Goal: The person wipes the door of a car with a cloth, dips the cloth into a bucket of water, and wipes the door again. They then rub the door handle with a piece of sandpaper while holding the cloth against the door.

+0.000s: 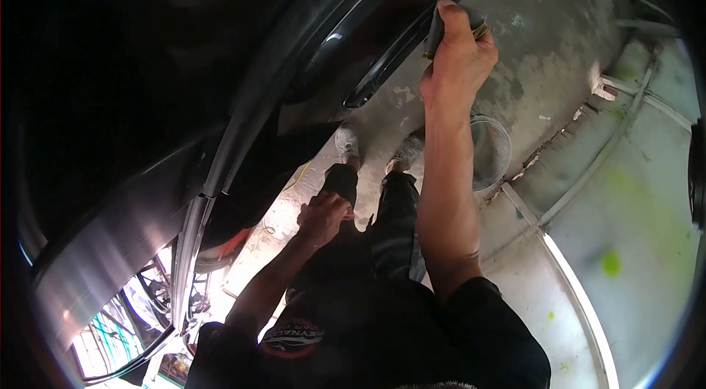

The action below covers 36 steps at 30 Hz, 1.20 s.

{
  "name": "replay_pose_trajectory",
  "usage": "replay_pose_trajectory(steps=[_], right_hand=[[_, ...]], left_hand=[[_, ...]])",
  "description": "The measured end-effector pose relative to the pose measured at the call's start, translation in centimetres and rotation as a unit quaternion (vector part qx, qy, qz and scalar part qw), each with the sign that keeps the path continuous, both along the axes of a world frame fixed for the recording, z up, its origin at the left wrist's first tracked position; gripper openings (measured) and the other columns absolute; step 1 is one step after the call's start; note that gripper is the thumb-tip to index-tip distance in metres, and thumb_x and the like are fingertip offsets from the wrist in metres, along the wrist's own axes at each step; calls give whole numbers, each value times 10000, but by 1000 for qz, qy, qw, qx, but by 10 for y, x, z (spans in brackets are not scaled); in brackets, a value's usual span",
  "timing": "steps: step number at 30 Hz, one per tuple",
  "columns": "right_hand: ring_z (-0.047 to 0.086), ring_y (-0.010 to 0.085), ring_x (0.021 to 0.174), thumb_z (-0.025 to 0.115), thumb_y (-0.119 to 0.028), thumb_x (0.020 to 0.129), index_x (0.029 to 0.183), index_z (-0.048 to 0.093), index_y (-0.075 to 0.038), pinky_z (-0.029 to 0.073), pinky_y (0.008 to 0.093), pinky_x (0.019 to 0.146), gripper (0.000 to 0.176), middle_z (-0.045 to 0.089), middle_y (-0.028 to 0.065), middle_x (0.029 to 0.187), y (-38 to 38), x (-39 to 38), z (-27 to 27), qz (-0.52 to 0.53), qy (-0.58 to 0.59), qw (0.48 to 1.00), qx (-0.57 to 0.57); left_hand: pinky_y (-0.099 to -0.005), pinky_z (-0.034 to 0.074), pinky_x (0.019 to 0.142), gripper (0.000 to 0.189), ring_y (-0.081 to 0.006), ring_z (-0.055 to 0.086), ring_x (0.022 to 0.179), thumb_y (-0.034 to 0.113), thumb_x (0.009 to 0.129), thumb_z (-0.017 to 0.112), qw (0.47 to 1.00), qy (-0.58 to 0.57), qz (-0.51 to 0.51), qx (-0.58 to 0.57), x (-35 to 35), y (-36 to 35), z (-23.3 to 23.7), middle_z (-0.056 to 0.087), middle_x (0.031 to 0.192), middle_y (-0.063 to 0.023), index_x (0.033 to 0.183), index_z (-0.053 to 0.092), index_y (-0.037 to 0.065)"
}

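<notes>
My right hand (463, 54) is raised at the upper middle, its fingers wrapped round a dark, flat pad (435, 32) with a yellowish edge. The pad is beside the door handle (390, 62) of a glossy black car panel (323, 51); whether they touch I cannot tell. Lower down, my left hand (324, 218) is in front of my dark trousers with its fingers curled together. Anything inside those fingers is hidden.
A round, clear-looking container or hoop (507, 154) is on the grey concrete floor (544, 43) right of my feet. A pale wall (588, 271) with yellow-green spots curves along the right. Black car bodywork fills the left, and a yellow cord (298, 177) lies below it.
</notes>
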State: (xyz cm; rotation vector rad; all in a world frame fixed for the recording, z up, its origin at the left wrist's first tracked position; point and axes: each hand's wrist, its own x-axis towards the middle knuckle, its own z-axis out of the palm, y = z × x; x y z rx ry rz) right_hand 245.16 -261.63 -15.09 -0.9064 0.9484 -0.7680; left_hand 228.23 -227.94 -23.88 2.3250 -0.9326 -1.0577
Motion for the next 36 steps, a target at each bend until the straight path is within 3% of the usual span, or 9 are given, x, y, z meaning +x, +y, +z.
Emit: replay_pose_trajectory(steps=[7,10,13,16,19,28,29,32,36], right_hand=[[591,103,704,711,-65,815,903,694,18,455,265,659,122,684,12,820,-14,16,3,-42,-2,998,45],[587,140,585,717,-77,825,925,645,-31,448,290,516,132,650,34,762,-23,19,-4,-32,-16,999,21],[596,137,600,716,-69,832,903,651,-18,463,292,534,109,664,36,778,-24,19,-3,-51,6,998,29],[601,121,619,727,-68,834,902,665,-4,480,283,571,112,676,25,799,-10,10,0,-26,8,999,-28],[585,96,633,736,-71,831,897,680,2,474,262,595,114,672,2,810,17,-4,-2,0,37,998,-41],[501,64,633,724,-80,818,827,668,-17,407,251,591,84,612,-44,742,54,-20,7,0,66,995,-73],[496,63,629,722,-81,817,830,668,-17,403,250,588,85,609,-46,742,47,-18,2,-2,87,992,-88],[500,70,627,722,-82,812,837,669,-12,403,256,582,92,613,-41,744,37,-9,2,-5,5,998,-66],[537,69,714,717,-101,841,869,678,-5,442,247,661,108,647,-23,805,89,-28,20,9,76,996,-48]], left_hand=[[-455,542,823,43,-289,625,978,147,923,662,998,67,20,4,2,23,-5,622,934,-55,895,692,133],[-448,546,824,53,-288,630,950,139,934,648,999,46,-13,23,5,23,-1,622,916,-57,915,697,131],[-432,548,818,69,-288,631,929,137,943,637,1000,21,-5,13,3,27,-9,625,910,-58,930,704,130],[-428,545,815,85,-290,622,940,154,957,623,995,89,30,16,4,29,-11,625,925,-63,952,705,131],[-428,536,829,88,-291,607,971,162,964,617,996,79,-7,35,7,32,-13,620,942,-63,962,700,134],[-430,524,846,76,-283,599,976,172,969,615,997,64,15,28,-8,53,-15,609,962,-56,978,688,151],[-424,517,844,76,-285,600,958,137,958,628,998,62,9,26,-8,55,-13,619,957,-63,990,697,131],[-411,503,836,103,-291,600,915,64,934,655,998,56,1,19,-6,55,-7,636,942,-77,1014,713,90],[-412,501,833,97,-301,600,900,65,931,656,999,51,14,3,-8,58,-13,630,923,-80,1011,705,89]])
